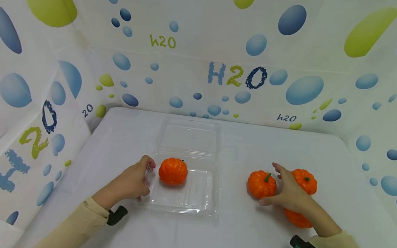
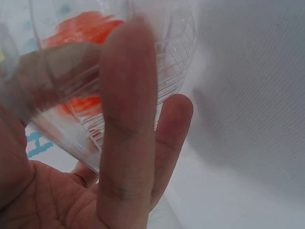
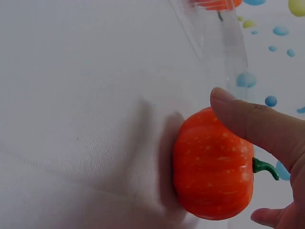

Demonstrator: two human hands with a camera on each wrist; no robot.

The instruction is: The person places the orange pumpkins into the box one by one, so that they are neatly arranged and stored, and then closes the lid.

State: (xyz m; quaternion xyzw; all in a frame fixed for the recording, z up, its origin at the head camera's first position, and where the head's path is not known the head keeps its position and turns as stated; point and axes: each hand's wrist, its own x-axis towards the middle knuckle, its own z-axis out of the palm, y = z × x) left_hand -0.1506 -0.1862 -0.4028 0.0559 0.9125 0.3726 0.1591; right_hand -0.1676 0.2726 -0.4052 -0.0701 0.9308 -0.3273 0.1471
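A clear plastic clamshell box [image 1: 200, 190] lies with its lid [image 1: 188, 138] folded back, and one orange toy pumpkin [image 1: 173, 172] sits in its base. My left hand [image 1: 131, 181] grips the box's left wall, with fingers on both sides of the plastic in the left wrist view. On the right, my right hand [image 1: 289, 191] spreads thumb and fingers around a second pumpkin [image 1: 260, 185] with a green stem. The right wrist view shows the thumb [image 3: 257, 121] overlapping this pumpkin's upper side, with the fingers not closed on it.
Two more orange pumpkins, one farther back [image 1: 306, 181] and one nearer [image 1: 298, 220], stand beyond my right hand, partly hidden by it. A white cloth covers the table [image 1: 235, 236]. Curtains [image 1: 199, 30] with blue and green drops stand at the back and sides.
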